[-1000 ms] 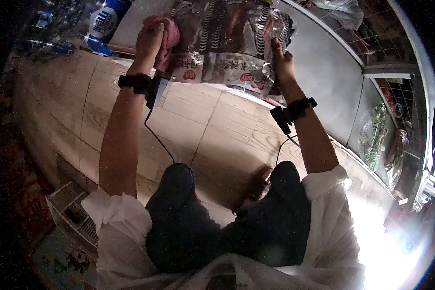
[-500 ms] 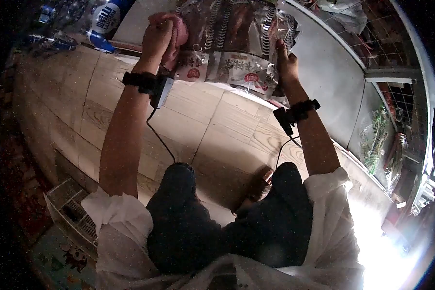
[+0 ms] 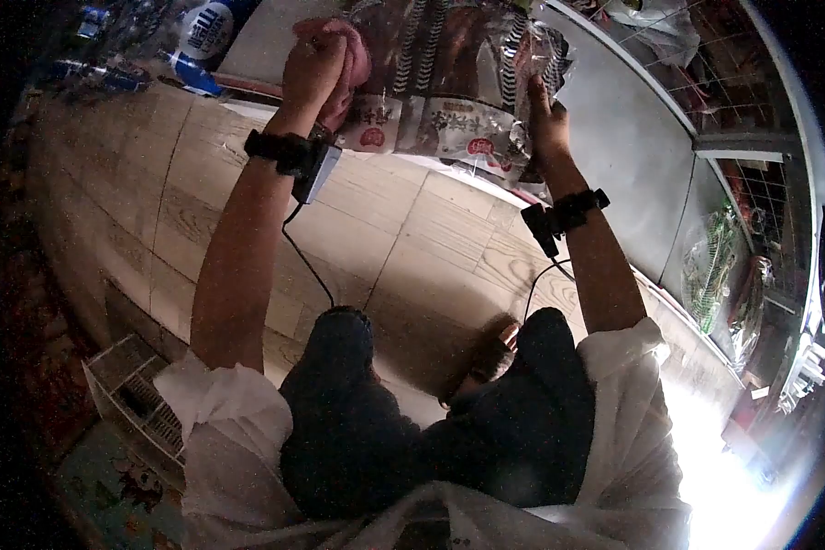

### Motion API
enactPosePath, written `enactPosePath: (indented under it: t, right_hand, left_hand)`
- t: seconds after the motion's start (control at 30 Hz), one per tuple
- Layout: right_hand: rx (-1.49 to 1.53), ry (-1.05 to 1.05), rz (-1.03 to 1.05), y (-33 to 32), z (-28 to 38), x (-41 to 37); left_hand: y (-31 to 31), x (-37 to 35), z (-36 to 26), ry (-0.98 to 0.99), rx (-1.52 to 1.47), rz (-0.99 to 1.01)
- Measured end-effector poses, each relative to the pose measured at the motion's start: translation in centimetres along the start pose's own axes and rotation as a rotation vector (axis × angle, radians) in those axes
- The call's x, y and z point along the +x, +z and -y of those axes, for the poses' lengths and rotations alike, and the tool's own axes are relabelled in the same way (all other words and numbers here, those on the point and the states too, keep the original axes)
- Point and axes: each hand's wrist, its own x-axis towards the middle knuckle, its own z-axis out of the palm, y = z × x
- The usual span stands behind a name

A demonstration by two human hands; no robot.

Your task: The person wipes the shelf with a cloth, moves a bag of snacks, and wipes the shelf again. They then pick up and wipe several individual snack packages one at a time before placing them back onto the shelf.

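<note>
My left hand (image 3: 310,81) is closed around a bunched pink cloth (image 3: 356,64) at the left end of a row of plastic-wrapped packages (image 3: 463,60). Dark brown contents show through their film, with black-and-white striped bands and pale labels bearing red round logos. At the row's right end, my right hand (image 3: 550,128) grips the edge of the clear wrapping, thumb on the near side. Part of the cloth covers the left end of the packages. The far side of the row is cut off by the top of the view.
A grey metal shelf surface (image 3: 614,137) runs to the right beneath wire mesh racks (image 3: 742,73). Blue-and-white wrapped bottles (image 3: 206,32) stand at upper left. Wood-patterned floor (image 3: 357,220) lies below, with a white wire basket (image 3: 137,394) at left and clear bags (image 3: 710,266) at right.
My left hand and the pink cloth have shifted slightly right along the packages. My right hand keeps its grip and has moved only a little to the right with them.
</note>
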Motion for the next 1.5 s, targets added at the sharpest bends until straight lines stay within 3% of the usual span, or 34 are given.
enactPosePath:
  t: [0.13, 0.23, 0.33, 0.4, 0.43, 0.47, 0.5, 0.57, 0.6, 0.63, 0.67, 0.73, 0.83, 0.87, 1.0, 1.03, 1.1, 1.17, 1.23, 1.3, 1.33, 1.4, 1.47, 1.5]
  right_hand:
    - [0.167, 0.132, -0.009, 0.1, 1.0, -0.5]
    - [0.091, -0.03, 0.057, 0.0, -0.3, 0.0]
    - [0.007, -0.106, -0.078, 0.1, 0.7, -0.8]
    - [-0.024, -0.109, -0.079, -0.1, 1.1, -1.0]
    - [-0.034, -0.111, -0.078, -0.1, 1.9, -1.5]
    - [0.005, 0.103, -0.096, -0.3, 5.2, -3.4]
    - [0.095, 0.063, -0.127, -0.7, 4.9, -3.7]
    - [0.274, -0.024, -0.179, -1.5, 4.2, -4.2]
    - [0.312, -0.01, 0.072, -4.7, 2.1, -2.6]
    - [0.205, -0.094, 0.093, -6.4, 1.2, -2.6]
    - [0.1, -0.18, 0.104, -7.8, 1.4, -3.1]
    - [-0.164, -0.366, -0.116, -9.8, 2.1, -5.9]
    - [-0.07, -0.479, -0.318, -15.8, 4.1, -7.7]
    - [-0.253, -0.408, -0.361, -17.7, 5.7, -9.0]
    - [-0.975, -0.658, -0.491, -22.2, 9.9, -12.4]
    - [-1.122, -0.753, -0.53, -22.6, 11.1, -13.3]
    - [-0.964, -0.586, -0.373, -17.6, 15.9, -15.8]
    - [-0.774, -0.419, -0.156, -11.7, 20.2, -17.7]
    - [-1.203, -0.632, 0.049, -8.2, 20.7, -17.5]
    - [-1.183, -0.71, 0.173, -4.0, 19.9, -16.9]
    - [-1.166, -0.824, 0.101, -2.2, 18.6, -16.4]
    - [-1.038, -0.938, 0.068, 1.2, 16.1, -15.9]
    - [-0.957, -1.016, 0.096, 3.7, 15.4, -15.5]
    - [-0.978, -1.091, 0.091, 4.8, 15.2, -15.3]
  left_hand:
    - [-0.1, 0.1, -0.2, 0.006, 0.008, 0.042]
    - [0.7, 0.4, 0.9, 0.03, 0.013, 0.034]
    - [1.3, 0.9, 1.9, 0.131, -0.049, -0.127]
    - [0.6, 0.1, 1.0, 0.274, 0.033, -0.093]
    - [0.5, -0.2, 0.5, 0.272, 0.034, -0.096]
    - [0.3, -0.5, 0.0, 0.088, -0.041, -0.029]
    - [0.0, -0.9, -0.7, -0.096, -0.116, 0.033]
    - [-0.3, -2.5, -2.8, 0.01, -0.108, 0.024]
    - [-0.2, -3.3, -3.6, 0.019, -0.235, 0.092]
    - [0.3, -3.8, -4.3, 0.027, -0.363, 0.161]
    - [1.0, -4.3, -4.9, 0.071, -0.268, 0.082]
    - [3.2, -4.9, -6.7, 0.142, -0.345, 0.117]
    - [3.5, -8.2, -12.6, 0.148, -0.57, 0.157]
    - [4.2, -9.1, -14.1, 0.14, -0.581, 0.161]
    - [6.5, -11.2, -18.8, 0.142, -0.611, 0.407]
    - [6.7, -11.7, -19.7, 0.253, -0.598, 0.646]
    - [7.9, -12.6, -20.7, 0.379, -0.587, 0.885]
    - [10.5, -14.3, -20.6, 0.568, -0.594, 0.375]
    - [9.9, -14.8, -19.3, 0.396, -0.879, 0.422]
    - [9.2, -16.3, -17.4, 0.086, -1.348, 0.39]
    - [8.6, -17.1, -16.3, -0.044, -1.542, 0.278]
    - [1.6, -16.1, -9.7, -0.246, -1.411, 0.929]
    - [-2.7, -13.1, -9.0, -0.802, -0.982, 1.006]
    - [-4.5, -13.2, -7.3, -0.709, -0.775, 0.889]
